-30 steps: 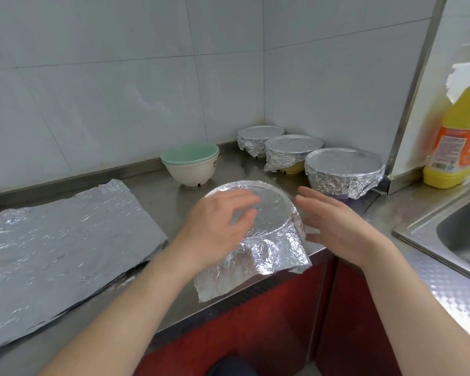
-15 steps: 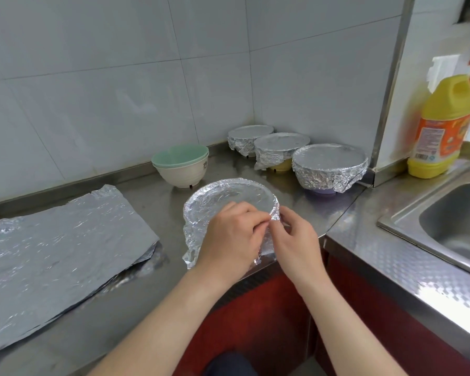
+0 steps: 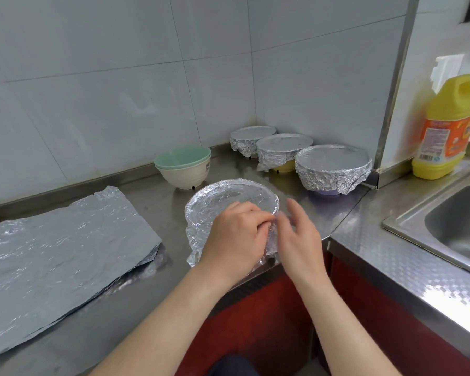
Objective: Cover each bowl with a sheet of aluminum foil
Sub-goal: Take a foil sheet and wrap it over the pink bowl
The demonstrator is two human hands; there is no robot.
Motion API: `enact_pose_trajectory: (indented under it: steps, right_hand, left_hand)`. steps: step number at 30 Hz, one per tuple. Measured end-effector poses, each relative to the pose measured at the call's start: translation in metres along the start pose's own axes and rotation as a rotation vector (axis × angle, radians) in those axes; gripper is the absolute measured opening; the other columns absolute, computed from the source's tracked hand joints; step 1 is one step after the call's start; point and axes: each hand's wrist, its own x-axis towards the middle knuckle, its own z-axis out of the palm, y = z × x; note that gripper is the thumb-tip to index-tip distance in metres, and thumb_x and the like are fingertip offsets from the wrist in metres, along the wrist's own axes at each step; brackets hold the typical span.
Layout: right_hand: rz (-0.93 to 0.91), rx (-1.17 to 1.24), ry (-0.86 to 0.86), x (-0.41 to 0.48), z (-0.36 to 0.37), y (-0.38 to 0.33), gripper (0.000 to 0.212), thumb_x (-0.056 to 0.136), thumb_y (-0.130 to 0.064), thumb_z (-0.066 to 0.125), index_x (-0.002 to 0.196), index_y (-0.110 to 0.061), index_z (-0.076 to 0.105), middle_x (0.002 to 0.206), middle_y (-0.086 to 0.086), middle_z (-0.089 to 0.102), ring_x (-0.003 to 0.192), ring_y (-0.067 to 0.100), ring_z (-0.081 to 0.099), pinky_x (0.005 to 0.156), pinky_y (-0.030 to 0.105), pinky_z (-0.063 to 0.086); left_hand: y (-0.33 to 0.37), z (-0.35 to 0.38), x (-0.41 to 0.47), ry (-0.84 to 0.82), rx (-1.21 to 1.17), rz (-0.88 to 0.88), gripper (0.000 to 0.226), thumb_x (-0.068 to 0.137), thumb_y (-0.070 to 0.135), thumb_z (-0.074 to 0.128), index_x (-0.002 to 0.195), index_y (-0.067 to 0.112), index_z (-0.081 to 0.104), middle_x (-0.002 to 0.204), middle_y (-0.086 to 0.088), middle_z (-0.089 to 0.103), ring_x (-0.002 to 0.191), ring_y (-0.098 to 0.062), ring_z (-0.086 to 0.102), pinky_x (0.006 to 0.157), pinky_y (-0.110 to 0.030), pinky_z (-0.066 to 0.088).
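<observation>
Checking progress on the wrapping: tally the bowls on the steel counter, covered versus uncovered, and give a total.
Bowls covered with crinkled aluminum foil: 4
Uncovered round bowls, green inside and cream outside, nested: 2, going by the two rims showing
Total: 6 bowls

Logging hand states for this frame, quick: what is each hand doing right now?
Left hand: fingers curled, pinching the foil-covered front bowl at its near rim.
Right hand: open, holding nothing, beside that bowl.
</observation>
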Motion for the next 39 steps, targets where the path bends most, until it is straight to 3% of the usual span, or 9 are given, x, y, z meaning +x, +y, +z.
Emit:
enact_pose_trajectory:
  steps: [5, 7, 11, 17, 20, 24, 27, 31, 39]
  right_hand:
    - [0.238, 0.398, -0.173, 0.03, 0.011, 0.004, 0.045, 0.099, -0.029, 0.046, 0.142, -0.015, 0.045, 0.143, -0.006, 0.046, 0.131, 0.01, 0.043, 0.107, 0.029, 0.036]
    - [0.221, 0.432, -0.188, 0.034, 0.017, 0.003, 0.024, 0.1, -0.025, 0.043, 0.112, -0.019, 0.063, 0.107, -0.012, 0.062, 0.1, 0.005, 0.056, 0.086, 0.023, 0.047]
    - [0.16, 0.407, -0.129, 0.032, 0.024, 0.005, 0.042, 0.101, -0.016, 0.038, 0.06, -0.022, 0.034, 0.049, -0.016, 0.032, 0.048, 0.001, 0.03, 0.049, 0.021, 0.027]
    - [0.286, 0.557, -0.189, 0.034, 0.029, 0.01, 0.034, 0.098, -0.041, 0.045, 0.109, -0.014, 0.061, 0.104, -0.004, 0.061, 0.1, 0.011, 0.058, 0.092, 0.028, 0.047]
    - [0.31, 0.577, -0.209, 0.036, 0.035, 0.013, 0.019, 0.089, -0.046, 0.05, 0.096, -0.028, 0.053, 0.102, -0.008, 0.049, 0.094, 0.009, 0.05, 0.078, 0.025, 0.042]
    - [0.388, 0.638, -0.217, 0.032, 0.03, 0.014, 0.071, 0.074, -0.059, 0.058, 0.131, -0.016, 0.055, 0.136, 0.001, 0.055, 0.123, 0.02, 0.054, 0.102, 0.041, 0.045]
    - [0.352, 0.649, -0.254, 0.021, 0.022, 0.015, 0.072, 0.075, -0.066, 0.059, 0.133, -0.024, 0.056, 0.14, 0.003, 0.054, 0.127, 0.019, 0.051, 0.106, 0.04, 0.039]
    - [0.193, 0.618, -0.285, 0.001, 0.019, 0.007, 0.033, 0.099, -0.04, 0.043, 0.124, -0.029, 0.062, 0.128, 0.0, 0.063, 0.122, 0.017, 0.056, 0.102, 0.039, 0.041]
    - [0.325, 0.778, -0.094, -0.016, 0.037, 0.01, 0.042, 0.095, -0.016, 0.044, 0.136, -0.019, 0.054, 0.139, 0.0, 0.055, 0.128, 0.013, 0.051, 0.111, 0.038, 0.038]
  left_hand:
    - [-0.002, 0.0, 0.0, -0.001, -0.001, 0.008, 0.014, 0.081, 0.017, 0.065, 0.088, 0.016, 0.077, 0.079, 0.002, 0.068, 0.076, -0.019, 0.061, 0.07, -0.033, 0.052]
    - [-0.002, 0.0, 0.001, -0.011, -0.003, 0.007, 0.014, 0.081, 0.016, 0.065, 0.088, 0.016, 0.077, 0.079, 0.002, 0.069, 0.077, -0.019, 0.061, 0.07, -0.033, 0.051]
    - [-0.003, 0.0, 0.002, -0.002, -0.011, 0.007, 0.014, 0.08, 0.015, 0.065, 0.087, 0.017, 0.077, 0.079, 0.002, 0.069, 0.075, -0.019, 0.061, 0.072, -0.029, 0.045]
    - [-0.002, 0.002, 0.004, -0.011, -0.007, -0.004, 0.015, 0.08, 0.016, 0.063, 0.084, 0.016, 0.077, 0.077, 0.002, 0.069, 0.074, -0.019, 0.06, 0.07, -0.033, 0.046]
    - [-0.001, 0.003, 0.005, -0.008, -0.009, -0.016, 0.014, 0.079, 0.014, 0.062, 0.081, 0.016, 0.075, 0.075, 0.002, 0.068, 0.073, -0.02, 0.059, 0.069, -0.035, 0.046]
    - [-0.004, -0.001, 0.004, -0.003, -0.023, 0.006, 0.011, 0.079, 0.016, 0.065, 0.083, 0.017, 0.075, 0.079, 0.004, 0.069, 0.077, -0.019, 0.06, 0.07, -0.035, 0.05]
    - [-0.009, -0.004, 0.0, -0.005, 0.066, 0.024, 0.013, 0.082, 0.028, 0.065, 0.088, 0.021, 0.074, 0.082, 0.007, 0.067, 0.081, -0.018, 0.056, 0.07, -0.033, 0.05]
    - [-0.016, -0.002, -0.004, 0.053, 0.077, 0.02, 0.015, 0.083, 0.034, 0.064, 0.085, 0.023, 0.074, 0.077, 0.009, 0.062, 0.078, -0.014, 0.051, 0.067, -0.029, 0.045]
    - [-0.021, 0.009, -0.008, 0.143, 0.169, 0.214, 0.018, 0.093, 0.025, 0.058, 0.087, 0.012, 0.07, 0.076, -0.001, 0.056, 0.07, -0.022, 0.048, 0.062, -0.036, 0.045]
